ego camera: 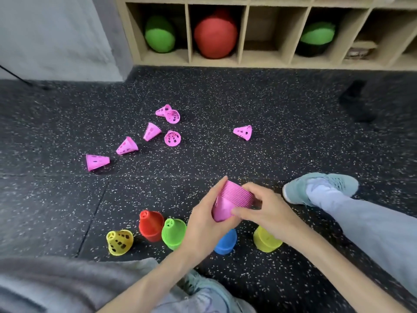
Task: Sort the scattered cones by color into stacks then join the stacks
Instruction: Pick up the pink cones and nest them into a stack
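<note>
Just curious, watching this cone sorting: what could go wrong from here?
The pink stack lies tilted between the left hand and right hand, so cones might slide off. A dropped stack could topple the blue stack or green stack just below. The far pink cone lies alone and may be overlooked.

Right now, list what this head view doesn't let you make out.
- Blue stack: top covered by the left hand.
- Pink stack: both hands wrap it, the right hand over its near side; cone count unreadable.
- Dark object on the floor, far right: blurred, unidentifiable.
- Right-hand shelf cubby contents: blurred.
</note>
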